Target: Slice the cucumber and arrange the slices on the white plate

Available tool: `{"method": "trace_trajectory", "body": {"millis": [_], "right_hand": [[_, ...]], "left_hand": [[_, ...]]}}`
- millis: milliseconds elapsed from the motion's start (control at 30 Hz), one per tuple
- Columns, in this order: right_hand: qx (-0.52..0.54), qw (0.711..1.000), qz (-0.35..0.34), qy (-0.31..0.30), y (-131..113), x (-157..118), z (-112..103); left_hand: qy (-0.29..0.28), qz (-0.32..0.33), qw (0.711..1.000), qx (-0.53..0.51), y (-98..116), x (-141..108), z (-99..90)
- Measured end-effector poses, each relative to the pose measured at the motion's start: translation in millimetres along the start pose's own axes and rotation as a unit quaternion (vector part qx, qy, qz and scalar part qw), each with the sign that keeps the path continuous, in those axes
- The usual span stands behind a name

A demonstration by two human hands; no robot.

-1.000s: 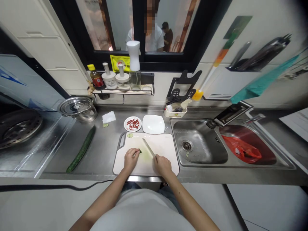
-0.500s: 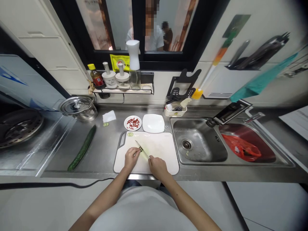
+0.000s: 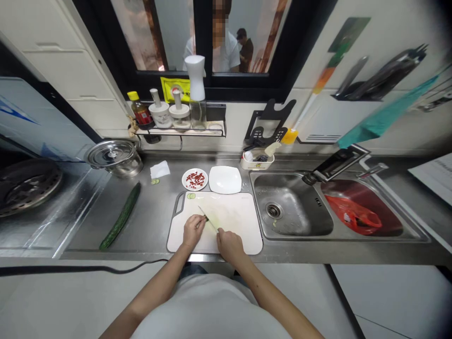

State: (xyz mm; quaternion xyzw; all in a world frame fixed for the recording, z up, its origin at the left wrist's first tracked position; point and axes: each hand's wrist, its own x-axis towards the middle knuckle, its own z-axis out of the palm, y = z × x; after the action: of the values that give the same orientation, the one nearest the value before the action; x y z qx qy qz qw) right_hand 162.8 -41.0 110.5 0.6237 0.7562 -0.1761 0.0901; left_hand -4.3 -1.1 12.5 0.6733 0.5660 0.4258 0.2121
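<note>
My right hand [image 3: 230,246] is closed around the handle of a knife [image 3: 211,222], whose thin blade points to the upper left over the white cutting board [image 3: 243,216]. At the blade, the fingers of my left hand [image 3: 193,230] pinch a small dark green piece of cucumber [image 3: 206,218], mostly hidden by the fingertips. Pale green wetness marks the board around the blade. A few thin cucumber slices [image 3: 191,196] lie at the board's upper left corner.
Behind the board are a plate of chopped red pieces [image 3: 195,180] and a white plate [image 3: 225,180]. To the left lie a whole cucumber [image 3: 121,216], a paper towel [image 3: 160,169] and a lidded pot [image 3: 115,157]. A double sink [image 3: 294,207] adjoins on the right.
The knife has shifted slightly, its blade now showing paler and thinner beside my left fingertips. My right hand has moved a little left. Both hands keep their grip.
</note>
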Motion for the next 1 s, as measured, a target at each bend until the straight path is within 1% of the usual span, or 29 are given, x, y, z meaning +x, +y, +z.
{"method": "trace_trajectory", "body": {"millis": [333, 567, 833, 1000], "right_hand": [[-0.017, 1.000, -0.011, -0.015, -8.6, 0.3, -0.2], [-0.015, 1.000, -0.016, -0.001, -12.0, 3.8, 3.7], [-0.014, 1.000, -0.011, -0.019, -14.9, 7.1, -2.4], [-0.019, 1.000, -0.018, -0.013, -16.0, 10.6, -3.8]], "left_hand": [[0.002, 0.010, 1.000, 0.007, -5.0, -0.9, 1.4], [0.008, 0.007, 1.000, 0.008, -3.4, -0.1, 0.4], [0.000, 0.003, 1.000, 0.008, -1.2, 0.6, -0.8], [-0.003, 0.002, 1.000, 0.009, -1.4, 0.7, -0.8]]}}
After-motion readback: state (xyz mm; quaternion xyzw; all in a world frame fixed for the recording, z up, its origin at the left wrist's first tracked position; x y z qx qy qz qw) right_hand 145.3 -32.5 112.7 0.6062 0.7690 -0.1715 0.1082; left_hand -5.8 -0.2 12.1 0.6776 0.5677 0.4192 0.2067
